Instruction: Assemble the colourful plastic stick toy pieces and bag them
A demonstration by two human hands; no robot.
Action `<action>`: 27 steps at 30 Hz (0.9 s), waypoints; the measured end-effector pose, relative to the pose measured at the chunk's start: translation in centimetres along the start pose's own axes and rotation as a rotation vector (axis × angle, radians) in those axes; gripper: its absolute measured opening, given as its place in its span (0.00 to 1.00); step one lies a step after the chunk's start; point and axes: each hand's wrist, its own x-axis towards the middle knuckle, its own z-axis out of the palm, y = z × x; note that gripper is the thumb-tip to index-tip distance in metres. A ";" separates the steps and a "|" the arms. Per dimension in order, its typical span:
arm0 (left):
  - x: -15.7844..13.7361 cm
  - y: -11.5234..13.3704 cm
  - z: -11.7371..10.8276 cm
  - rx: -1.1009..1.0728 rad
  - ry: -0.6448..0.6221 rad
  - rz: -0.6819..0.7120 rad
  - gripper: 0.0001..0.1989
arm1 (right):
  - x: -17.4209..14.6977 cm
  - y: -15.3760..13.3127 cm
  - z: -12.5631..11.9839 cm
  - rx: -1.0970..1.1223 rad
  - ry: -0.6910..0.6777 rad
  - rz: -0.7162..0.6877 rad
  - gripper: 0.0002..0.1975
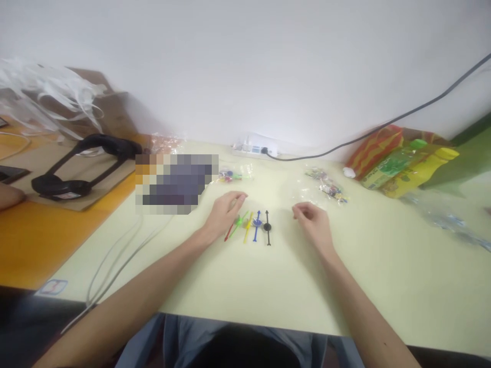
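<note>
Several plastic arrow spinners lie side by side on the pale table. From left to right are a red arrow spinner (229,234), a green arrow spinner (238,223), a yellow arrow spinner (248,228), a blue arrow spinner (257,225) and a black arrow spinner (267,228). My left hand (225,212) is beside the red and green ones, partly hiding the red one. Its fingers are together, with nothing visible in them. To the right of the black spinner, apart from it, my right hand (313,223) rests with curled fingers and shows nothing held.
Behind the hands lie clear bags of small coloured pieces, one at left (232,175) and one at right (333,191). A power strip (255,147) stands by the wall. Snack packaging (406,168) is at right; a black headband-like device (82,168) and another person's hand (9,197) are at left.
</note>
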 end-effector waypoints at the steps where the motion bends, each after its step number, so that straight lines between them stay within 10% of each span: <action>1: -0.1 0.1 0.2 0.003 -0.005 0.010 0.17 | 0.5 0.7 -0.5 -0.160 0.118 -0.095 0.16; 5: -0.2 1.0 1.3 0.002 -0.011 0.064 0.16 | 2.1 3.7 -1.9 -0.663 0.292 -0.279 0.21; 10: -0.3 1.9 2.3 -0.006 -0.036 0.120 0.16 | 3.7 6.1 -1.8 -0.778 0.297 -0.274 0.17; 20: -0.5 1.6 0.4 -0.062 -0.002 0.241 0.16 | 2.1 3.0 -1.7 -0.503 0.448 -0.527 0.08; 27: -0.7 1.3 1.0 -0.302 -0.110 0.296 0.44 | -2.8 -1.8 2.8 -0.128 0.056 -0.797 0.17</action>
